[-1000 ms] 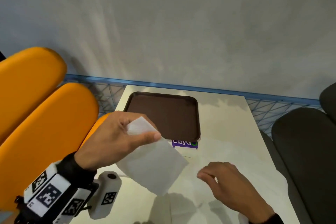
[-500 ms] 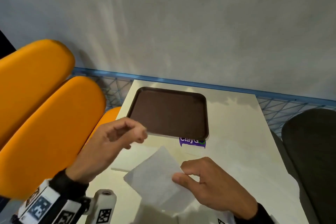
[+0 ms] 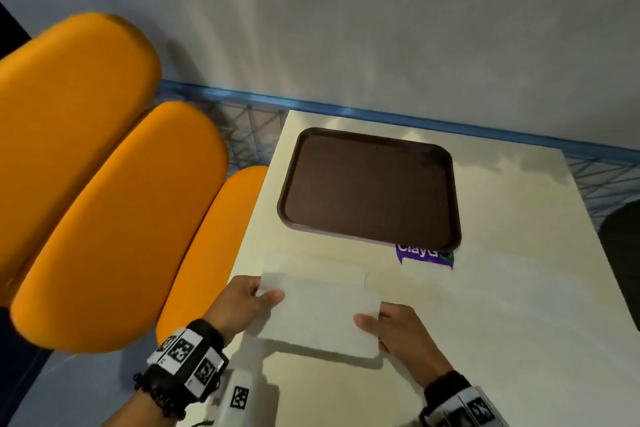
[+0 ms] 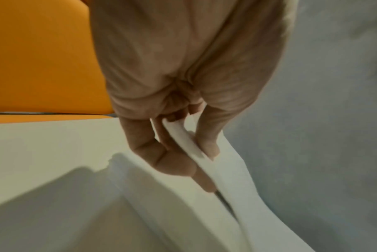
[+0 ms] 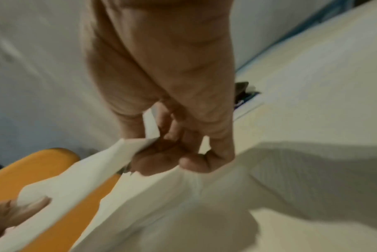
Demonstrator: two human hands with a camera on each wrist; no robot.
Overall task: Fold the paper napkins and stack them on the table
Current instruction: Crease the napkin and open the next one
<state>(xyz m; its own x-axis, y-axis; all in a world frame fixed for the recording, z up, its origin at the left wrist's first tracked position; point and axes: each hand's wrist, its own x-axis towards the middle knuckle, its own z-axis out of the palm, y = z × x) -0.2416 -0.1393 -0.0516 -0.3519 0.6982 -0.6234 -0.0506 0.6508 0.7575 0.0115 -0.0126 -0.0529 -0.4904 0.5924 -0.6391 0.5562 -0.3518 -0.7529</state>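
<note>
Hidden or unclear: the fingers of both hands lie under the napkin (image 3: 320, 315) in the head view, with only the thumbs on top. Both wrist views are blurred. A purple sticker (image 3: 425, 255) at the tray's near right corner is partly covered by the tray (image 3: 370, 185), its lettering cut off. A dark seat (image 3: 621, 253) at the right edge is mostly out of frame. Flat pale sheets on the table (image 3: 502, 322), just beyond the held napkin and to its right, are hard to tell from the tabletop, so their number cannot be told.

Count:
- Napkin, held: one, white, raised just above the near part of the table, near of the tray, stretched between the two hands.
- Left hand (image 3: 239, 305): one, thumb and fingers pinching the napkin's left edge; the left wrist view shows the edge (image 4: 191, 146) clamped between them.
- Right hand (image 3: 401, 333): one, thumb on top and fingers below, pinching the napkin's right edge (image 5: 127, 153).
- Tray: one, brown, on the far half of the table.
- Orange cushions (image 3: 114, 218): three, left of the table.
- Wrist bands with black-and-white markers: two.
</note>
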